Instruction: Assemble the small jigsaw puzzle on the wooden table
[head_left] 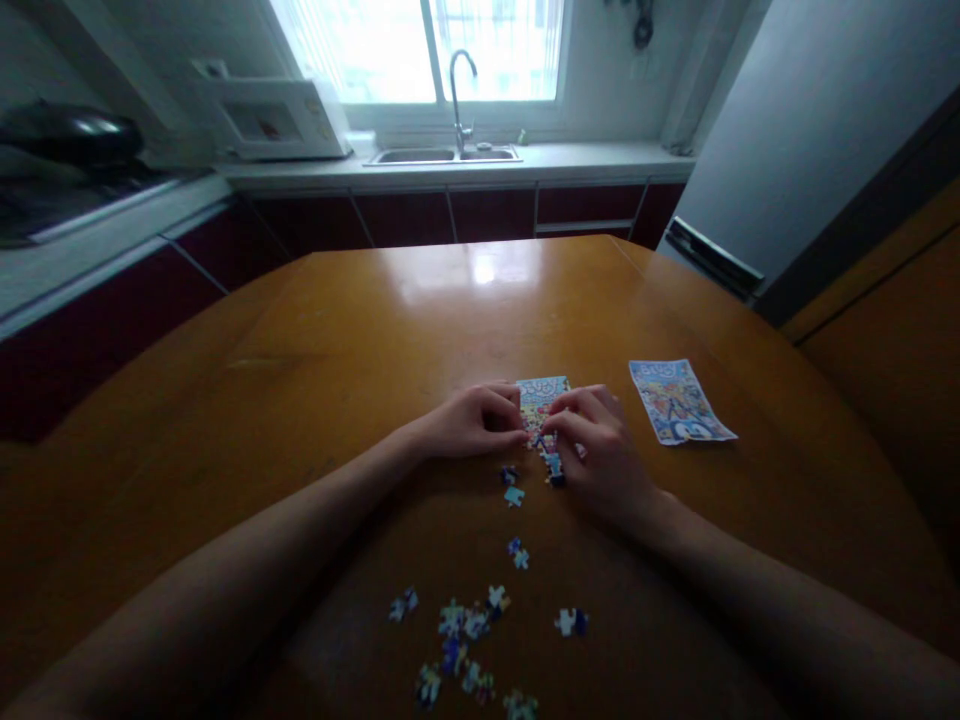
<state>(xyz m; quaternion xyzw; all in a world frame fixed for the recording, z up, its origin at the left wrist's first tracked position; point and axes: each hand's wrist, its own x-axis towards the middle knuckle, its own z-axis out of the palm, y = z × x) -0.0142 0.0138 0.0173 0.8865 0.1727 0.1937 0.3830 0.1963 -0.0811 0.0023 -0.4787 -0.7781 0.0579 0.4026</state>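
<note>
A partly assembled jigsaw puzzle (541, 391) lies on the wooden table between my hands, its pale lettered top edge showing. My left hand (487, 420) has its fingers curled, with thumb and fingertips at the puzzle's left edge. My right hand (600, 440) bends over the right side, thumb and index finger closed on the puzzle's lower part and covering some of it. Below the fingertips, a few joined pieces (555, 468) stick out from the puzzle. Close by lie a dark loose piece (509, 474) and a light blue piece (514, 496).
Several loose jigsaw pieces (475, 622) are scattered nearer to me on the table (360, 330). A printed picture sheet (679, 400) lies to the right. Beyond the table are a counter with a sink (416, 156), a faucet (458, 100), a microwave (270, 118) and a fridge (795, 130).
</note>
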